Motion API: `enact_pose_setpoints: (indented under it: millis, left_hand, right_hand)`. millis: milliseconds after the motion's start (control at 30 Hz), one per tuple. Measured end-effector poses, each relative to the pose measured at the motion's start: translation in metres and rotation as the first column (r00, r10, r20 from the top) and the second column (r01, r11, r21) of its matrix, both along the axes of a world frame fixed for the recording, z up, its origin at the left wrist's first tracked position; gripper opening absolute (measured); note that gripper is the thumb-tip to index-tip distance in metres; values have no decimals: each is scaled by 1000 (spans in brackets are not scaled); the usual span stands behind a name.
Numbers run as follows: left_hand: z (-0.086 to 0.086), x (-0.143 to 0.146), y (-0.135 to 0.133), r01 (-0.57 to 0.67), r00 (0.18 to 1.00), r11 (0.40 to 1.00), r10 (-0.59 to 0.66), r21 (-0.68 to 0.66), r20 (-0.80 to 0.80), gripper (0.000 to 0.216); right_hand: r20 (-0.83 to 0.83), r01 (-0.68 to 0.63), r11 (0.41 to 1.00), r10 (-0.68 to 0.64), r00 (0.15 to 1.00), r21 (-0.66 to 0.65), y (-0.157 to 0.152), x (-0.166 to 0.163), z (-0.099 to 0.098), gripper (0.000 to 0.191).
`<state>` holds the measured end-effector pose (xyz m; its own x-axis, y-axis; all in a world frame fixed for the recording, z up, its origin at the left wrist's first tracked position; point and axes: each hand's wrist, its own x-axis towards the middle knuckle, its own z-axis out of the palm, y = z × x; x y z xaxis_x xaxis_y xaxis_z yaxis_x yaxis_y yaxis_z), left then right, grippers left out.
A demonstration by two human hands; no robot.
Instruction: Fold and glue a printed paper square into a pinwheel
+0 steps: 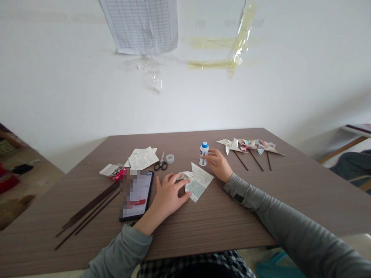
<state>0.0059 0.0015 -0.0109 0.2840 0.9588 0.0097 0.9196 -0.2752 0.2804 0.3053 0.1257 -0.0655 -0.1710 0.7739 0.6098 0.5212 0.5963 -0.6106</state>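
left hand (169,194): on folded paper (201,180) | right hand (220,166): touching upright bottle (204,150)

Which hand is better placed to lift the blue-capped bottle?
Probably the right hand: it is at the bottle, while the left hand is farther off, at the folded paper.

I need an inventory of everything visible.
Table: one, brown, centre
Wall: one, white, behind
Bottle: one, blue-white, centre
Folded paper: one, pale, centre
Pinwheels: three, multicoloured, right
Papers: several, pale, left
Scissors: one, black handles, left
Cup: one, translucent, centre
Box: one, red-white, left
Sticks: several, brown, left
Phone: one, black, left
Sheet: one, white, wall
Tape: several, yellowish, wall
Object: one, teal, floor
Left hand: one, bare, on folded paper
Right hand: one, bare, touching bottle
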Motion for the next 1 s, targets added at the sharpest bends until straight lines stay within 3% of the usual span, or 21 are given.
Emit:
enact_pose_setpoints:
  millis: [67,233,400,700,1000]
  left_hand:
    - [2,1,-1,-2,1000,1000,2,-12,-2,49]
    - [7,4,-2,-12,1000,999,12,-32,-11,52]
    - [8,6,-2,-22,999,999,21,-43,-33,56]
    - [4,0,1,-9,1000,1000,9,-7,-3,54]
    - [8,-13,3,-40,998,999,40,-13,-40,52]
  right_hand:
    - [-125,10,1000,-11,992,-4,1,1,1,6]
    - [-275,59,981,-110,955,-186,7,0,-1,44]
    - [-301,5,965,-87,950,-260,15,-5,-1,56]
    - [-212,-6,954,-61,975,-300,28,-18,16,41]
    - [-316,-113,937,3,949,-331,55,-72,38,40]
